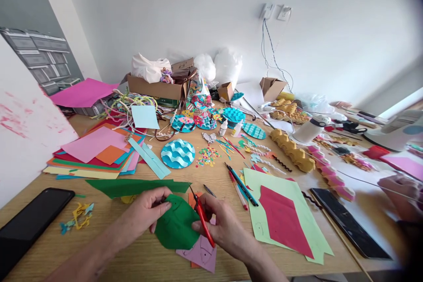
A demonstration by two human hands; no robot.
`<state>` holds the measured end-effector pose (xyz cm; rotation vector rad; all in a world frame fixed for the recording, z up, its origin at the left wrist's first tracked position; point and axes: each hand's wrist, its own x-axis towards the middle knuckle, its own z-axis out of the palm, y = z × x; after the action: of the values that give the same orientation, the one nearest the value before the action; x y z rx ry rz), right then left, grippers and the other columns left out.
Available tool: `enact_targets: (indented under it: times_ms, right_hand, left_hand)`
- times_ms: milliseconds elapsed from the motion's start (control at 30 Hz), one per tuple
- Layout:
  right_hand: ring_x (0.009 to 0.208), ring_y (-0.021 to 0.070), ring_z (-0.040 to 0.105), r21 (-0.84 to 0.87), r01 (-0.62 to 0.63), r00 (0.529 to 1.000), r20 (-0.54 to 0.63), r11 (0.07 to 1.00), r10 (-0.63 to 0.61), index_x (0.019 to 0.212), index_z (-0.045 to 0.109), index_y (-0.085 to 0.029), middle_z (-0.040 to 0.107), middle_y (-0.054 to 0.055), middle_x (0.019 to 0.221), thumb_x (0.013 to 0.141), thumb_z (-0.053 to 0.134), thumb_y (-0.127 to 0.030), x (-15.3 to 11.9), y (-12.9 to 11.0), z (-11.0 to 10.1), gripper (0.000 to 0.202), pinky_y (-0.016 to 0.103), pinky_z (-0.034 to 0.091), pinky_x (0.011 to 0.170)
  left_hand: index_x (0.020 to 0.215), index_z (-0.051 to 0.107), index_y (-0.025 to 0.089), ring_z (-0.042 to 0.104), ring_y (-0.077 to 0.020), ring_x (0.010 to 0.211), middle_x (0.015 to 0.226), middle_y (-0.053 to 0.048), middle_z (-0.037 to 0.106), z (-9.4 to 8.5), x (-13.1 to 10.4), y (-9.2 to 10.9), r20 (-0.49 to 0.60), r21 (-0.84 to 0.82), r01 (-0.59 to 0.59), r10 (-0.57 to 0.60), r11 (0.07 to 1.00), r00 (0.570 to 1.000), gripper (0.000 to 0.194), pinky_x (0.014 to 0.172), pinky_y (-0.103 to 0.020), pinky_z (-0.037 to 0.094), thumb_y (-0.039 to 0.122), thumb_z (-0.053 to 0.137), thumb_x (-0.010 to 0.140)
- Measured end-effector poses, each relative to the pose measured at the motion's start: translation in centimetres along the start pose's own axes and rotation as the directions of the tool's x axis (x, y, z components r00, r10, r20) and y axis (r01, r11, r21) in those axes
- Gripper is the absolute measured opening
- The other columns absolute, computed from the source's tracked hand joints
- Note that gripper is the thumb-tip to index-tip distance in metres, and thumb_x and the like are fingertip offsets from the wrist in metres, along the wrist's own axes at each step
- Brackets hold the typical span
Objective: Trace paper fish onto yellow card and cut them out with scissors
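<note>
A rounded green paper piece [178,224] is pinched along its upper left edge by my left hand [155,209]. My right hand [221,224] is closed around red-handled scissors [205,224], whose dark blades point up and away, beside the paper's right edge. Fingertips of my right hand also meet that edge. Beneath the green piece lies pinkish-purple paper [206,255] with drawn lines, with bits of orange paper near it. A long green paper strip [132,188] lies just beyond my hands.
Stacked coloured paper [86,150] is at left, near a phone [36,216]. Pens [243,187] and light green paper [287,216] with a red sheet lie right. Wavy blue discs [178,153] and glue bottles [223,128] stand behind. Another person's hand [401,189] is at far right.
</note>
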<state>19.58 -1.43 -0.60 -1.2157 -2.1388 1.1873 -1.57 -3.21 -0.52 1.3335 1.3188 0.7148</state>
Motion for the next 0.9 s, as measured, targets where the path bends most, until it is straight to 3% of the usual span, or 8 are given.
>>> enact_targets:
  times_ms: [133, 200, 233, 300, 367, 533, 700, 900]
  right_hand:
    - [0.059, 0.0097, 0.041, 0.024, -0.091, 0.995, -0.039, 0.996, 0.092, 0.07, 0.045, -0.019, 0.045, -0.006, 0.062, 0.065, 0.056, -0.009, -0.6, 1.1, 0.3, 0.016, 0.021, 0.028, 0.053]
    - [0.059, 0.0101, 0.043, -0.028, -0.153, 0.988, -0.022, 0.988, 0.153, 0.072, 0.047, -0.019, 0.048, -0.005, 0.063, 0.066, 0.055, -0.011, -0.9, 1.9, -0.1, 0.012, 0.021, 0.027, 0.052]
    - [0.06, 0.0108, 0.044, -0.093, -0.194, 0.981, -0.022, 0.977, 0.193, 0.073, 0.049, -0.018, 0.05, -0.004, 0.064, 0.067, 0.054, -0.012, -1.0, 2.4, -0.3, 0.01, 0.021, 0.026, 0.052]
    - [0.062, 0.0136, 0.05, -0.294, -0.286, 0.958, -0.061, 0.912, 0.28, 0.077, 0.053, -0.018, 0.057, -0.001, 0.067, 0.072, 0.052, -0.015, -1.0, 3.4, -0.7, 0.006, 0.023, 0.025, 0.052]
    - [0.067, 0.0178, 0.055, -0.478, -0.349, 0.935, -0.124, 0.806, 0.331, 0.082, 0.055, -0.017, 0.063, 0.004, 0.073, 0.075, 0.051, -0.017, -1.0, 4.2, -0.8, 0.008, 0.024, 0.025, 0.053]
    - [0.071, 0.0206, 0.06, -0.543, -0.327, 0.943, -0.242, 0.774, 0.229, 0.082, 0.054, -0.02, 0.067, 0.006, 0.077, 0.081, 0.049, -0.024, -1.3, 5.4, -0.9, 0.007, 0.025, 0.029, 0.055]
    - [0.062, 0.0188, 0.055, -0.298, -0.314, 0.913, -0.355, 0.901, 0.201, 0.071, 0.049, -0.021, 0.06, 0.002, 0.065, 0.077, 0.053, -0.037, -1.4, 5.3, -1.9, 0.017, 0.026, 0.036, 0.054]
    - [0.061, 0.0155, 0.058, 0.227, -0.213, 0.938, -0.225, 0.95, 0.264, 0.077, 0.052, -0.02, 0.062, 0.0, 0.068, 0.069, 0.056, -0.03, 1.8, 3.6, -1.9, 0.013, 0.024, 0.041, 0.052]
  left_hand:
    - [0.078, 0.057, 0.019, 0.047, -0.008, 0.044, 0.059, 0.006, 0.052, 0.5, -1.2, -0.1, 0.027, 0.098, -0.065, 0.063, 0.993, 0.998, 0.021, 0.04, -0.017, 0.039, 0.039, 0.05, 0.078]
    - [0.082, 0.061, 0.022, 0.059, -0.0102, 0.059, 0.07, 0.003, 0.063, -0.1, -2.3, 0.0, -0.053, 0.274, -0.228, 0.251, 0.934, 0.967, 0.014, 0.053, -0.016, 0.046, 0.029, 0.049, 0.081]
    - [0.082, 0.062, 0.024, 0.062, -0.0106, 0.066, 0.076, 0.003, 0.066, -0.6, -2.8, 0.1, -0.121, 0.387, -0.321, 0.393, 0.864, 0.912, 0.013, 0.06, -0.016, 0.047, 0.025, 0.049, 0.082]
    - [0.084, 0.063, 0.026, 0.064, -0.0107, 0.073, 0.08, 0.004, 0.067, -2.3, -3.3, 0.3, -0.243, 0.603, -0.427, 0.665, 0.674, 0.706, 0.012, 0.07, -0.016, 0.047, 0.023, 0.052, 0.082]
    - [0.092, 0.063, 0.027, 0.063, -0.0134, 0.082, 0.088, 0.001, 0.065, -4.4, -2.9, 0.1, -0.289, 0.745, -0.373, 0.771, 0.553, 0.567, 0.014, 0.08, -0.02, 0.047, 0.025, 0.053, 0.082]
    - [0.112, 0.056, 0.022, 0.053, -0.0268, 0.109, 0.115, -0.01, 0.057, -9.7, 0.7, -3.0, -0.336, 0.712, -0.146, 0.516, 0.687, 0.788, 0.04, 0.096, -0.041, 0.04, 0.041, 0.05, 0.077]
    - [0.111, 0.056, 0.016, 0.055, -0.0325, 0.105, 0.111, -0.016, 0.059, -13.0, 2.9, -6.6, -0.427, 0.645, -0.022, 0.384, 0.764, 0.818, 0.053, 0.093, -0.048, 0.041, 0.045, 0.051, 0.067]
    - [0.099, 0.059, 0.017, 0.064, -0.0273, 0.078, 0.078, -0.008, 0.065, -14.4, 3.2, -8.0, -0.543, 0.447, 0.109, 0.172, 0.888, 0.822, 0.058, 0.073, -0.039, 0.052, 0.06, 0.049, 0.06]
